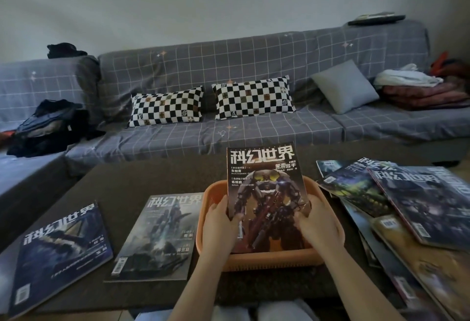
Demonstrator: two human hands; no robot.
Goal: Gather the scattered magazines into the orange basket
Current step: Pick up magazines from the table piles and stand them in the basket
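An orange basket [267, 259] stands on the dark coffee table right in front of me. A robot-cover magazine [264, 188] stands tilted in the basket, its top leaning away. My left hand [221, 224] grips its left edge and my right hand [318, 226] grips its right edge, both inside the basket. Two magazines lie flat to the left: a grey-cover one [160, 236] beside the basket and a blue-cover one [61, 252] further left. A spread pile of several magazines [407, 208] lies to the right of the basket.
The coffee table [152, 178] stretches toward a grey checked sofa [229, 137] with two checkerboard pillows [208, 104], a grey cushion [346, 86], a black backpack [48, 127] at the left and folded clothes [419, 86] at the right.
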